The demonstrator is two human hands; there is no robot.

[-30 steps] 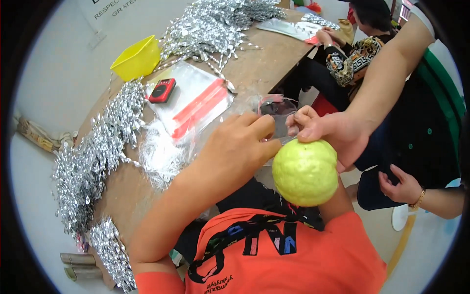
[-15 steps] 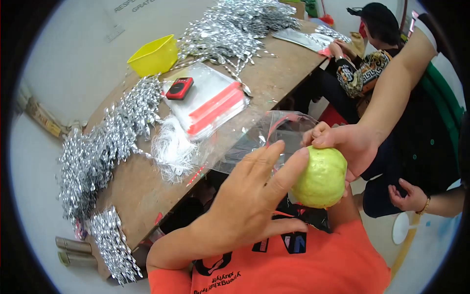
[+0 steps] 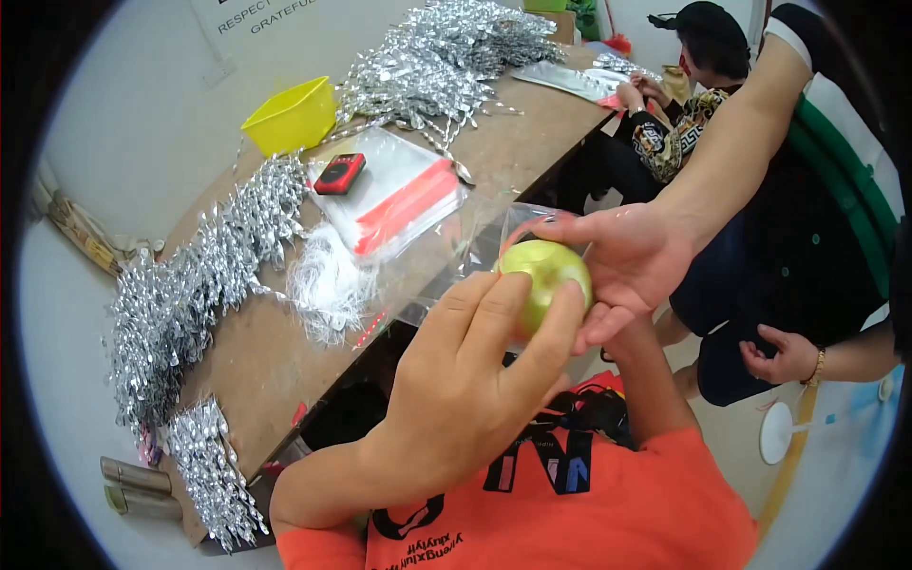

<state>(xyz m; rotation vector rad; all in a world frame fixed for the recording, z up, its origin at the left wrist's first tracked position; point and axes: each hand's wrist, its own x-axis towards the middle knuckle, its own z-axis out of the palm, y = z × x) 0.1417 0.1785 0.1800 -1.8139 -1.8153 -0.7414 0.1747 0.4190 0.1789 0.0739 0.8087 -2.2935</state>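
A pale green guava point(image 3: 543, 271) is in front of my chest. My left hand point(image 3: 465, 380) is closed on its near side, fingertips pressed to the skin. Another person's hand point(image 3: 646, 252) reaches in from the upper right, palm up and fingers spread, right beside the fruit; its thumb lies along the far side. My right forearm point(image 3: 651, 366) runs up behind that hand, so my right hand's fingers are hidden. Behind the guava shows a clear plastic bag point(image 3: 475, 252) with a red edge; what holds it cannot be seen.
On the brown table point(image 3: 275, 380) lie silver tinsel strands point(image 3: 166, 323), white stringy fibres point(image 3: 330, 285), clear bags with red strips point(image 3: 399, 214) and a small red radio-like device point(image 3: 339, 175). A yellow bin point(image 3: 290, 119) stands behind. Another person point(image 3: 708, 57) sits at the far right.
The guava has moved left and up and turned, with my left hand on it. The other person's hand has moved left and its fingers have opened out from around the fruit.
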